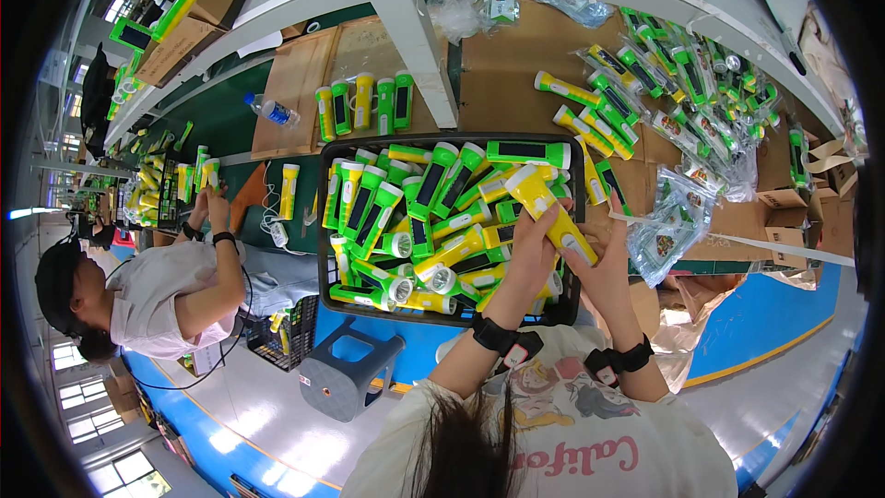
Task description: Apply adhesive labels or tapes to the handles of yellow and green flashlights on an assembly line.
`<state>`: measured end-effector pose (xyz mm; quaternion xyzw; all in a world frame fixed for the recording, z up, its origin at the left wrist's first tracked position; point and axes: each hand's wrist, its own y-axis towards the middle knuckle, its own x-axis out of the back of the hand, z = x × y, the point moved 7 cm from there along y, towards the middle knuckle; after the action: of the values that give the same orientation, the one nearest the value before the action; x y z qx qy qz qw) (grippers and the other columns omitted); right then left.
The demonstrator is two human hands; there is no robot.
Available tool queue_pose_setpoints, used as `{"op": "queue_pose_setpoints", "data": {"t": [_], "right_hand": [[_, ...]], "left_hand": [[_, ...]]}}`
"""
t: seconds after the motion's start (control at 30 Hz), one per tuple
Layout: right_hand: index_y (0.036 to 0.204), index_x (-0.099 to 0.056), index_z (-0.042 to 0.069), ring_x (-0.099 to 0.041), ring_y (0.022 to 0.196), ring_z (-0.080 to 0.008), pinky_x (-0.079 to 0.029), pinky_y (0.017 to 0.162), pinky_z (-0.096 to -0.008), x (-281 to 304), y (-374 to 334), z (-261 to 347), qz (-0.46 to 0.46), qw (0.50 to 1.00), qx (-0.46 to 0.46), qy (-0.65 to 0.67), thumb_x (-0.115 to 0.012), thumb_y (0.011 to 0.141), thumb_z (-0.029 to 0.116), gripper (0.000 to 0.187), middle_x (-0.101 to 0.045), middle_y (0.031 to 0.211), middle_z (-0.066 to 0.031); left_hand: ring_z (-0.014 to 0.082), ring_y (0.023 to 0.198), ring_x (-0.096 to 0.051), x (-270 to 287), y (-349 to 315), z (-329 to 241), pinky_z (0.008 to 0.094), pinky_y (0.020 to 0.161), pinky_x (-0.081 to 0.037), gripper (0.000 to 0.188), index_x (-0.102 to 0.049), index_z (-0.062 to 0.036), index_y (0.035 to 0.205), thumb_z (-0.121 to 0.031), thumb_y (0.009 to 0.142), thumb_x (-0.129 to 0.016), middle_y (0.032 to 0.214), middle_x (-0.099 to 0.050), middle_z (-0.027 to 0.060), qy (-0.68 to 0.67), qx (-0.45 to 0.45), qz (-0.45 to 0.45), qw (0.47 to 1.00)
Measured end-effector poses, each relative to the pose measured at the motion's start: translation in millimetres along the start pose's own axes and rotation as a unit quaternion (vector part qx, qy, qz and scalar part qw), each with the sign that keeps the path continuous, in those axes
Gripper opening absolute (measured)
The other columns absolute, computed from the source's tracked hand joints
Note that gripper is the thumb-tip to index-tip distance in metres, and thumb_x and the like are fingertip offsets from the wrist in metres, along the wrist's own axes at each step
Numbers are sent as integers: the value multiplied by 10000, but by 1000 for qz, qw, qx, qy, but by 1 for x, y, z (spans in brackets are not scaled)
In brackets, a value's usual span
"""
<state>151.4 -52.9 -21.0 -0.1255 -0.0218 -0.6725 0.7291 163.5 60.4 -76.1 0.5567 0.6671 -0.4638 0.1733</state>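
Note:
A yellow flashlight with a pale head (536, 197) is held aslant between my two hands, over the right side of a black plastic crate. My left hand (532, 244) is closed around its middle from the left. From the right, my right hand (604, 263) grips its lower end, the thumb along the body. Beneath them the crate (325, 263) is heaped with green and yellow flashlights (433, 183), some showing dark panels, others their clear lenses. My fingers partly hide the held flashlight's lower half.
Several flashlights (364, 103) stand upright behind the crate, near a grey frame post (406, 37). Bagged flashlights (687, 74) and clear plastic bags (668, 226) lie to the right. A water bottle (277, 112), a stool (346, 373) and a seated co-worker (175, 300) are at left.

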Motion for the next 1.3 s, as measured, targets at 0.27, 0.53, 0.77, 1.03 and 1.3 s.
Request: {"op": "queue_pose_setpoints", "data": {"t": [0.27,0.53,0.77,1.03,1.3], "right_hand": [[1395,-146,70,-603,818,-229,-467,713,-298,61,73,-9,-147,976,57,-153,-689,747,75,846,-611,840,-150],[1385,-136,79,-616,874,-322,-470,739,-413,71,135,-18,-179,940,33,-289,-668,768,127,816,-620,989,-188],[1376,-185,122,-627,852,-258,-495,631,-356,50,138,6,-131,960,91,-231,-610,806,84,712,-613,1017,-158],[947,-626,22,-564,867,-80,-434,589,-202,52,94,16,-97,988,101,59,-604,839,99,134,-604,1020,-41],[837,-569,23,-556,760,-86,-429,595,-188,6,22,54,-4,977,66,203,-627,784,-12,87,-589,891,-49]], "left_hand": [[352,1134,-412,46,16,-101,426,949,-345,572,-383,-7,1224,-44,720,-648,1232,-405,211,696,-372,-200,581],[342,971,-479,127,36,-135,425,820,-411,537,-431,-1,1181,-61,709,-681,1051,-480,176,819,-256,-211,468],[305,1016,-522,175,31,-129,386,847,-429,491,-373,18,1280,-187,872,-555,1145,-499,162,630,-244,-244,696],[207,866,-558,62,-23,-99,407,784,-484,435,-432,-51,1151,-422,944,-338,965,-540,103,51,-127,-11,990],[177,640,-575,12,-54,-98,310,615,-491,329,-446,-36,1016,-354,945,-395,810,-564,107,98,-171,-11,980]]}}
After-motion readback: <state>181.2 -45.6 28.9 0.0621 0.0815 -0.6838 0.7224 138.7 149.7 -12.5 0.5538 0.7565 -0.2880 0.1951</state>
